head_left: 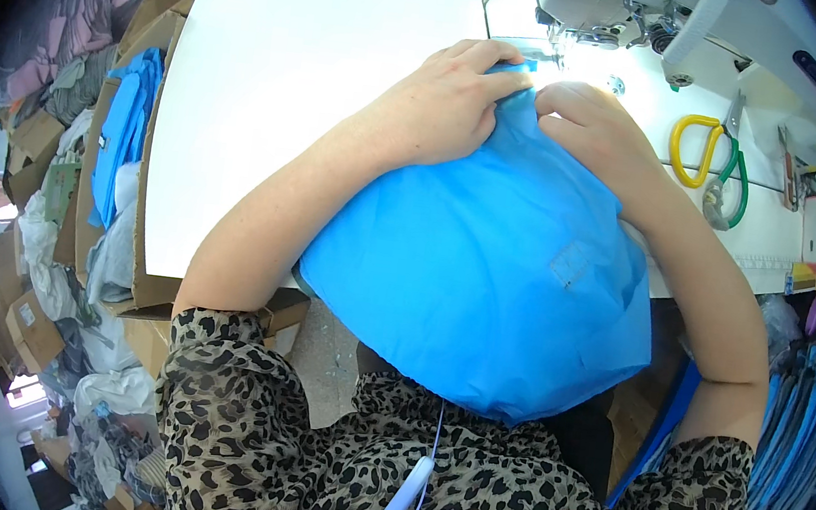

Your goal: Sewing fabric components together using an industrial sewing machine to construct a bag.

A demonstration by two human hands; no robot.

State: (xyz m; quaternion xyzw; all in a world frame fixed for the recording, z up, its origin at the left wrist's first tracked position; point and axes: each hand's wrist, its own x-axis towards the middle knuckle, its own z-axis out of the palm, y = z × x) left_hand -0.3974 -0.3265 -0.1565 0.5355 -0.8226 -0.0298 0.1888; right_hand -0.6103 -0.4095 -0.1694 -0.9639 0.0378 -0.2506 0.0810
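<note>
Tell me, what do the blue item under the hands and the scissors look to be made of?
Blue item: probably thin synthetic fabric, smooth with a slight sheen, going by its creases and highlights.
Scissors: blades look like metal, grey and shiny; yellow and green handles could be smooth plastic, given their even colour.

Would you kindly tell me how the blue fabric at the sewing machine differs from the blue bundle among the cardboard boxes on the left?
The blue fabric spreads broadly past the white table's front edge, while the blue bundle is gathered narrow. The left hand and right hand are at the blue fabric's upper end; neither touches the blue bundle. Both are bright blue.
</note>
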